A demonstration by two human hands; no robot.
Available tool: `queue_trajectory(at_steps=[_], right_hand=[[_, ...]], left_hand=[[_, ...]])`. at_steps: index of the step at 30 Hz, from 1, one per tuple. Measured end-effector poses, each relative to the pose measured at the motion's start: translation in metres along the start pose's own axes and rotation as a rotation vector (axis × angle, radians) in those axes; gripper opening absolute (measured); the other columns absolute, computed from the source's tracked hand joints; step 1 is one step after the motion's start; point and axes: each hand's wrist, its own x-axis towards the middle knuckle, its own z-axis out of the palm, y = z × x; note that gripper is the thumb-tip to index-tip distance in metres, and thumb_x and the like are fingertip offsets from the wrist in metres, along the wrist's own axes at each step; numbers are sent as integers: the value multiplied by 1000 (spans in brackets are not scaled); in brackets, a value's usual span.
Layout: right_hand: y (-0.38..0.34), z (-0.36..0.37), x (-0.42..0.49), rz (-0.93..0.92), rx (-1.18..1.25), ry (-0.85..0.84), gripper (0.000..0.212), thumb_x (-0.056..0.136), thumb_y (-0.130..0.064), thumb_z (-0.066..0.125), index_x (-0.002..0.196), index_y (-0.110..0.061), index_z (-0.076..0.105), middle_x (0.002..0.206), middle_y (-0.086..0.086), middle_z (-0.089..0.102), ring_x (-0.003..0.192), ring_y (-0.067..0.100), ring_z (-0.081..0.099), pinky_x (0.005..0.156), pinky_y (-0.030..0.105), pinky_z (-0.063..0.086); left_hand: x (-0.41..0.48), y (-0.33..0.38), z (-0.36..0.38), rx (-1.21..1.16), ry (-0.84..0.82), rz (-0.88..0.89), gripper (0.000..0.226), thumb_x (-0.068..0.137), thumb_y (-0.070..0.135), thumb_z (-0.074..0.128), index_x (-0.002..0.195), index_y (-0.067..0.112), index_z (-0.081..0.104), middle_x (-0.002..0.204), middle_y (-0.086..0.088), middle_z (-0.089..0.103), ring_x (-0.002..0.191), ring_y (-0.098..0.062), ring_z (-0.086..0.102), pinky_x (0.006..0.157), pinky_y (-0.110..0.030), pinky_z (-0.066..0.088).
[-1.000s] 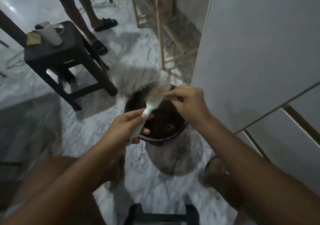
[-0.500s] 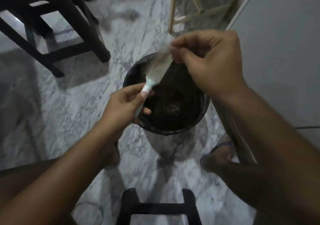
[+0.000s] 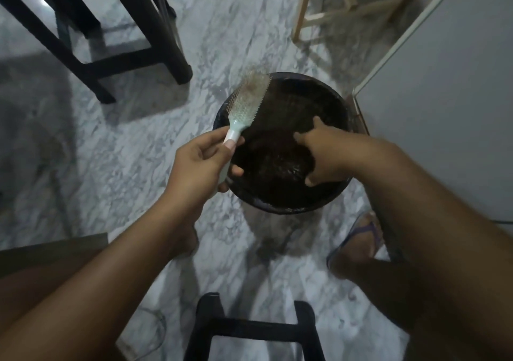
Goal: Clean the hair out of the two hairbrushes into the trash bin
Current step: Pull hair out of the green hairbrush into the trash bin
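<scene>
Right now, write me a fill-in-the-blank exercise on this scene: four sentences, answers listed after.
1. The left hand grips the hairbrush by its ____.
2. The right hand, fingers spread, is above the trash bin, which stands on the marbled ____.
3. Caught in the hairbrush's bristles is a wad of ____.
4. The stool beyond the hairbrush is ____ in colour.

Missing words: handle; floor; hair; black.

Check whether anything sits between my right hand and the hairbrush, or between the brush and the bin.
Nothing visible does. The right hand is open over the uncovered trash bin, beside the hairbrush the left hand holds above its rim.
</scene>
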Motion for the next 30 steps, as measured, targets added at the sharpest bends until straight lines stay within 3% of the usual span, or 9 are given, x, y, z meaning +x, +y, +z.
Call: queue_trajectory(at_steps=[2,5,8,11,16,19,21,27,30], right_hand=[[-1,-5,-3,-105,168,161,110,78,-39,83,159,-24,11,166,15,3,152,32,17,119,41,30],[-10,-3,-6,-320,587,658,102,74,-41,86,156,-27,27,159,3,35,139,18,45,106,28,46],[-20,3,-1,-444,531,913,97,74,-39,87,154,-29,33,147,4,45,127,16,52,90,16,48],[-18,2,5,-478,480,1019,80,77,-39,84,147,-25,48,130,4,56,119,12,55,86,6,42],[-18,2,5,-562,515,1167,18,85,-18,76,103,-17,78,98,0,73,94,16,67,82,26,55],[-19,-2,-4,-602,574,1222,12,86,-2,71,93,-8,79,91,3,76,86,14,71,78,21,56],[-19,-10,-15,-638,621,1305,8,88,-4,73,93,-5,79,90,5,77,85,14,73,77,29,59],[-6,-43,-51,-834,586,1703,3,94,-4,70,95,-4,72,93,10,72,87,22,72,80,37,59],[4,-35,-42,-715,602,1671,5,95,-4,67,94,-5,72,90,14,72,84,24,71,74,36,59]], left_hand=[[-2,0,2,-6,-10,10,28,100,17,58,126,22,67,110,8,77,64,-13,68,44,-24,44],[-5,-1,5,-6,-45,22,29,99,18,60,127,21,66,110,7,77,64,-13,68,46,-25,44],[-7,-1,10,6,-90,41,30,98,19,60,128,24,66,109,7,78,66,-14,68,47,-25,47],[-8,0,13,-10,-127,77,32,98,16,60,128,26,65,109,4,77,66,-16,66,46,-24,47],[-7,-3,13,-14,-149,99,36,97,14,62,132,22,64,104,2,77,65,-19,61,48,-26,44],[-6,-8,13,-94,-192,25,35,97,13,61,132,19,63,113,-1,75,63,-16,58,48,-27,41],[-5,-12,13,-141,-200,-47,34,98,14,60,131,17,64,120,-3,74,63,-13,59,46,-25,39],[-1,-24,10,-139,-45,-159,28,99,19,59,126,20,67,117,3,75,64,-10,62,44,-21,41],[-2,-23,9,-129,-45,-127,27,100,19,59,125,23,67,117,6,75,65,-9,65,46,-22,43]])
